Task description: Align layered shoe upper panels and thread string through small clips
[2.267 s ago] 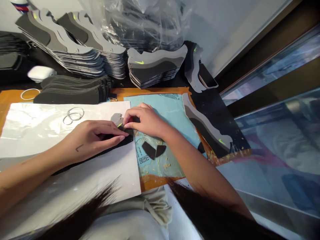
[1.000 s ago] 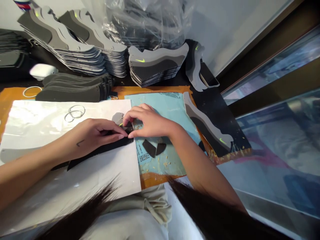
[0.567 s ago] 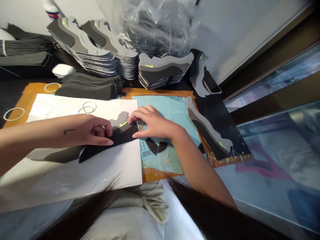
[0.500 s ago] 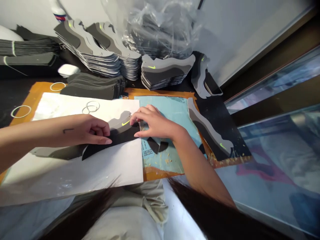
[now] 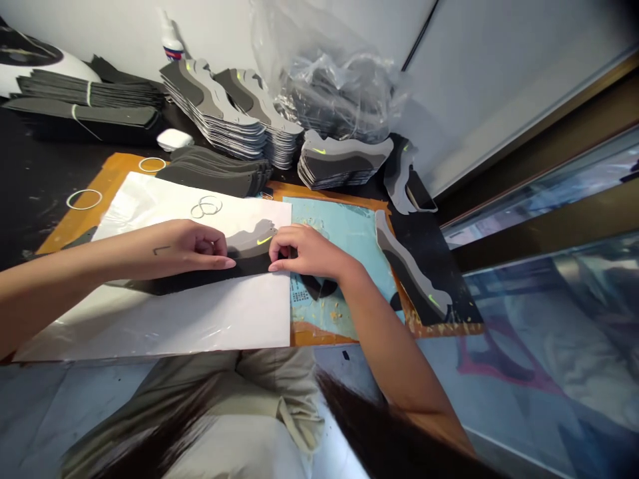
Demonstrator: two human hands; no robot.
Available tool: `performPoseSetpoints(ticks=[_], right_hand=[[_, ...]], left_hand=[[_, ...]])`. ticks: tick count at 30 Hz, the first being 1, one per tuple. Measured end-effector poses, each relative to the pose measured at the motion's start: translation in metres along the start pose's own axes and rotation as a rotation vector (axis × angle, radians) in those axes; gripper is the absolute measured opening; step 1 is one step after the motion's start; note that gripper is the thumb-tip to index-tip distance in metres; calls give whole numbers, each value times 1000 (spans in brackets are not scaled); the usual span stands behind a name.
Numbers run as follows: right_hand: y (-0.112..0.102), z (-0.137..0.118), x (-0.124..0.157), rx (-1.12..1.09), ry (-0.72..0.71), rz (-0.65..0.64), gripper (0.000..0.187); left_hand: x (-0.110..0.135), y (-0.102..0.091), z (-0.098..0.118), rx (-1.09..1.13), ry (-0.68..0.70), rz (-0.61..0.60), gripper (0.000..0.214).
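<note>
A shoe upper panel (image 5: 249, 263) in black and grey, with a small yellow-green swoosh, lies on the white sheet (image 5: 239, 319) in front of me. My left hand (image 5: 197, 247) has its fingers curled and its thumb along the panel's black lower part. At the panel's right end, my right hand (image 5: 309, 249) pinches the black edge between thumb and fingers. My left hand and forearm cover part of the panel's left end. Small dark pieces (image 5: 319, 287) lie partly under my right hand on the blue sheet (image 5: 344, 219).
Stacks of similar panels (image 5: 344, 159) stand along the back, beside a clear plastic bag (image 5: 339, 86). Dark strips (image 5: 214, 171) lie in a pile behind the white sheet. Rubber bands (image 5: 207, 206) rest on it. A single panel (image 5: 412, 266) lies at the right.
The view has shifted, showing more of the left side. My right hand's fingers have drawn together onto the panel's right edge. My left hand stays at the panel, its thumb along the black part.
</note>
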State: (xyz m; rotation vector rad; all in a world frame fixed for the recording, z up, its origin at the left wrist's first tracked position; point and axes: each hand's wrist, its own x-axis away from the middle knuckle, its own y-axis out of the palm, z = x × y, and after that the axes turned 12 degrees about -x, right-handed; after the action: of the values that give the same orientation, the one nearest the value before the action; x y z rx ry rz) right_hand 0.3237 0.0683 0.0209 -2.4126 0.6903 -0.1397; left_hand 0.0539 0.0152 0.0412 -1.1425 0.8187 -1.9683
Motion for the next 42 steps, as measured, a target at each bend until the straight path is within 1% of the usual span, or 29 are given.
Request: performPoseSetpoints(ticks=[5, 8, 11, 14, 18, 20, 24, 27, 30, 32, 36, 38, 42], right_hand=[[1, 3, -1, 12, 7, -16, 10], [1, 2, 0, 20, 5, -27, 6], [4, -2, 0, 81, -3, -34, 2], [10, -5, -1, 132, -17, 23, 9], [22, -5, -7, 116, -49, 94, 18], [26, -5, -10, 144, -46, 87, 17], [29, -5, -11, 208, -18, 62, 14], [30, -6, -11, 202, -9, 65, 14], [35, -10, -12, 247, 47, 89, 11], [40, -15, -13, 308, 97, 111, 13], [48, -21, -16, 373, 150, 145, 26], [50, -21, -16, 374, 161, 160, 28], [51, -20, -17, 352, 157, 186, 28]], left_hand=[[4, 2, 7, -4, -18, 58, 44], [5, 3, 6, 16, 11, 71, 44], [6, 5, 4, 36, 26, 81, 44], [6, 6, 1, 42, 32, 87, 41], [2, 10, -5, 50, 56, 89, 41], [-1, 11, -8, 60, 65, 99, 39], [-3, 12, -8, 70, 72, 164, 36], [-2, 13, -8, 3, 79, 197, 39], [2, 15, -15, -89, 76, 188, 41], [4, 15, -23, -112, 59, 164, 41], [12, 12, -34, -25, 29, 80, 43], [18, 11, -35, 15, 5, 81, 46], [30, 13, -30, 67, -54, 124, 48]])
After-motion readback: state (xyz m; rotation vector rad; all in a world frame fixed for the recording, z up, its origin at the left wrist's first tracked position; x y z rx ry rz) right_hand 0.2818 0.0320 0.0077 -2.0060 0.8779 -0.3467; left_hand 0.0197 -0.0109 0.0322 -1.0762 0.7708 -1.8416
